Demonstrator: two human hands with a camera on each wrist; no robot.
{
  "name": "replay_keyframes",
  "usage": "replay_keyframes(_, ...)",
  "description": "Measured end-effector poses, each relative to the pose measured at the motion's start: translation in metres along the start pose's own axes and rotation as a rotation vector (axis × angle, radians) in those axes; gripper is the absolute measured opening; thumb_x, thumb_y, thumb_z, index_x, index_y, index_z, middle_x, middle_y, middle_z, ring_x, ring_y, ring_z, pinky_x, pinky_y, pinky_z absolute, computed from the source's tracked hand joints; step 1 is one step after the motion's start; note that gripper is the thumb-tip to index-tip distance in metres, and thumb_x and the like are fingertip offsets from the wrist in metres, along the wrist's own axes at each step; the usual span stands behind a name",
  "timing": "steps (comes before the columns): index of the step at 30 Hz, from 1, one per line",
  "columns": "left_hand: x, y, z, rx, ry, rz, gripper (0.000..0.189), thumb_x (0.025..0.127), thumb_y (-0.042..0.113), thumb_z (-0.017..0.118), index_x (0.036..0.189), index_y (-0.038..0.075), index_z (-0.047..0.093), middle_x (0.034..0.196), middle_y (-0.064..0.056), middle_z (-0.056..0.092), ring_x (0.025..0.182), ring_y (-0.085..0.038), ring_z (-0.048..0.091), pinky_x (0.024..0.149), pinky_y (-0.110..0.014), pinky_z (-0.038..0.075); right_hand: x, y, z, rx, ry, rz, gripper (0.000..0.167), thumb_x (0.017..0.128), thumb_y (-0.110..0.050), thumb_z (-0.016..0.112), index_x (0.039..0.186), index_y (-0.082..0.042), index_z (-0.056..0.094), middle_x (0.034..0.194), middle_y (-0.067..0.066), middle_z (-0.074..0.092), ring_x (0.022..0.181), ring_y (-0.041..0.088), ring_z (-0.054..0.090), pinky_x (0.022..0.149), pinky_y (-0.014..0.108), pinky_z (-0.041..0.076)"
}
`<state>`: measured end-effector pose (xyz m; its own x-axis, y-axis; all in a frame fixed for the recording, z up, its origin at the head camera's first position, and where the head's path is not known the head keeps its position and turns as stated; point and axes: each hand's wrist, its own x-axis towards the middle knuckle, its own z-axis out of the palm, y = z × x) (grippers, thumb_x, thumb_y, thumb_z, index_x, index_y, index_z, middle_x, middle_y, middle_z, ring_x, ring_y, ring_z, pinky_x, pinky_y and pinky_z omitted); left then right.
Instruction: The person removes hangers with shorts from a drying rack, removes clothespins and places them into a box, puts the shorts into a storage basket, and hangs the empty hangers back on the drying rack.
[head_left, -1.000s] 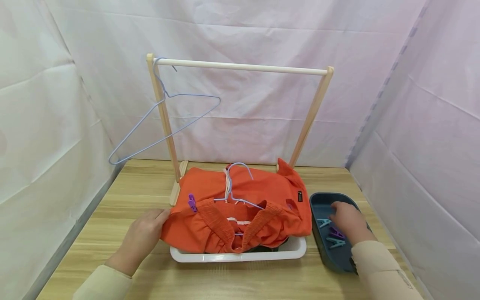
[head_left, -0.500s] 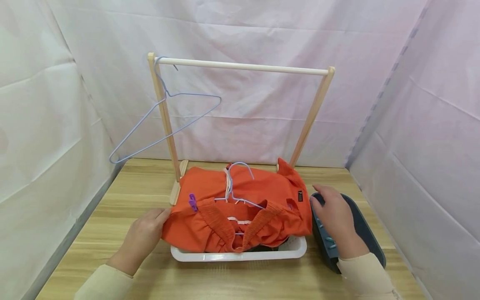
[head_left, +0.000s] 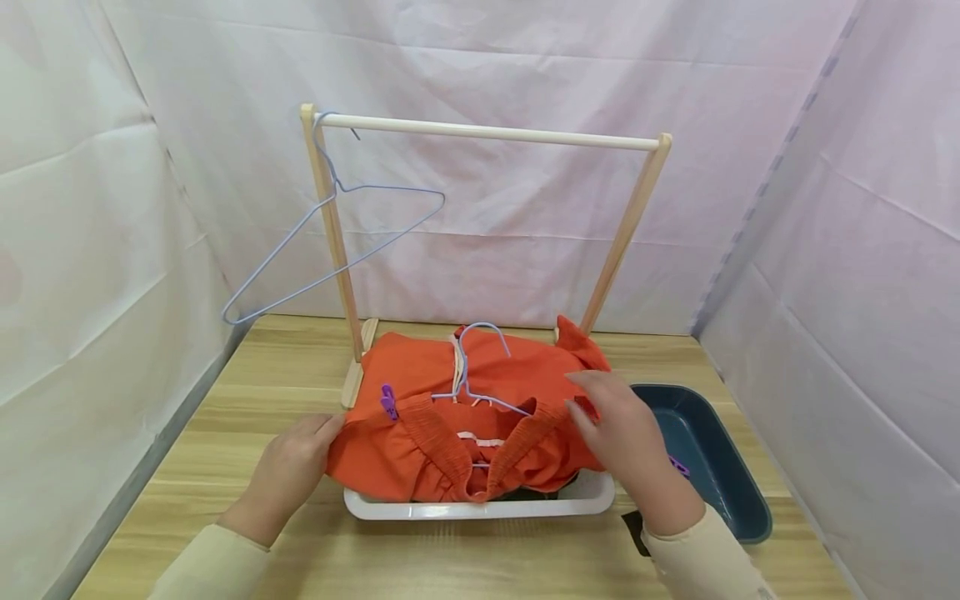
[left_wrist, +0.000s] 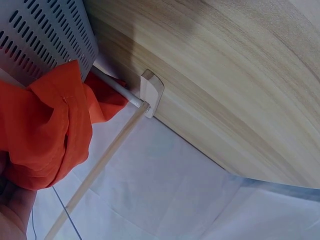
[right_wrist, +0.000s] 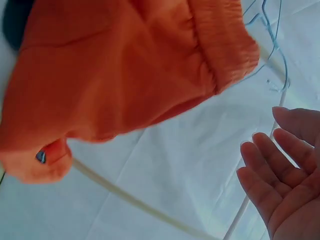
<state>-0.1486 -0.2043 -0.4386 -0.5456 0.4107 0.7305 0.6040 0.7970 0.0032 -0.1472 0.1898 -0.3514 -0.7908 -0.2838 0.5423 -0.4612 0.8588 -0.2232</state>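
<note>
Orange pants (head_left: 427, 367) with a gathered elastic waistband lie over a white basket (head_left: 480, 511). A light blue wire hanger (head_left: 463, 367) sits at the waistband, its hook standing up. One purple clothespin (head_left: 387, 402) is clipped at the left of the waistband. My left hand (head_left: 292, 467) pinches the left edge of the pants; in the left wrist view only part of that hand (left_wrist: 17, 212) shows beside bunched fabric. Over the right side of the waistband is my right hand (head_left: 622, 433). In the right wrist view its fingers (right_wrist: 265, 160) are loosely bent, holding nothing visible.
A dark blue tray (head_left: 738, 475) stands at the right, with a purple clothespin (head_left: 679, 467) partly showing beside my forearm. Behind the basket rises a wooden rack with a white bar (head_left: 487, 132). Another blue hanger (head_left: 337, 271) hangs at its left end.
My right hand has left the dark blue tray and moved left to the right side of the pants. My left hand still holds the left edge.
</note>
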Motion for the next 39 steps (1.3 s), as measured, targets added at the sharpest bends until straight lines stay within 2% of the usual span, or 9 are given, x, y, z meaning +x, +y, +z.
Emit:
replay_keyframes(3,0.0,0.0,0.0,0.001,0.0,0.001,0.044,0.059,-0.022,0.071,0.099,-0.005,0.068,0.079,-0.013,0.064,0.07,-0.027,0.063,0.057,-0.039,0.057,0.005,-0.009,0.002,0.019,-0.019,-0.045,0.04,0.076,-0.007,0.081,0.114,-0.004,0.067,0.11,0.012,0.068,0.104,0.029,0.063,0.082,0.043,0.056)
replay_keyframes(13,-0.002,0.0,0.002,-0.007,0.001,-0.003,0.045,0.058,-0.024,0.071,0.099,-0.005,0.068,0.079,-0.013,0.065,0.07,-0.028,0.063,0.059,-0.039,0.057,0.02,-0.037,0.009,0.057,0.001,-0.276,0.04,0.074,-0.01,0.083,0.111,-0.007,0.068,0.105,0.008,0.067,0.099,0.022,0.063,0.074,0.033,0.058)
replay_keyframes(20,-0.003,0.001,0.001,-0.012,0.01,-0.003,0.045,0.058,-0.024,0.071,0.099,-0.005,0.068,0.08,-0.014,0.065,0.071,-0.028,0.063,0.059,-0.04,0.057,0.032,-0.058,0.009,0.089,-0.062,-0.351,0.038,0.076,-0.014,0.082,0.112,-0.007,0.069,0.107,0.007,0.068,0.103,0.021,0.063,0.077,0.031,0.058)
replay_keyframes(25,-0.003,0.001,0.001,-0.006,0.014,-0.004,0.045,0.058,-0.024,0.07,0.099,-0.005,0.068,0.079,-0.014,0.065,0.071,-0.028,0.063,0.059,-0.04,0.057,0.039,-0.07,0.011,0.091,-0.108,-0.362,0.036,0.079,-0.016,0.08,0.112,-0.009,0.069,0.108,0.004,0.067,0.104,0.019,0.062,0.076,0.029,0.057)
replay_keyframes(30,-0.003,0.001,0.001,-0.004,0.008,-0.006,0.045,0.059,-0.024,0.072,0.099,-0.006,0.068,0.08,-0.014,0.065,0.071,-0.028,0.063,0.059,-0.04,0.057,0.048,-0.082,0.012,0.086,-0.158,-0.336,0.036,0.08,-0.016,0.079,0.114,-0.01,0.068,0.111,0.004,0.067,0.107,0.019,0.062,0.075,0.029,0.057)
replay_keyframes(39,-0.003,0.001,-0.002,0.003,-0.03,-0.026,0.046,0.059,-0.021,0.076,0.102,-0.006,0.068,0.082,-0.014,0.066,0.074,-0.028,0.064,0.063,-0.041,0.058,0.065,-0.104,0.02,0.12,-0.395,-0.23,0.036,0.088,-0.021,0.071,0.122,-0.01,0.063,0.115,0.005,0.065,0.11,0.02,0.06,0.082,0.033,0.055)
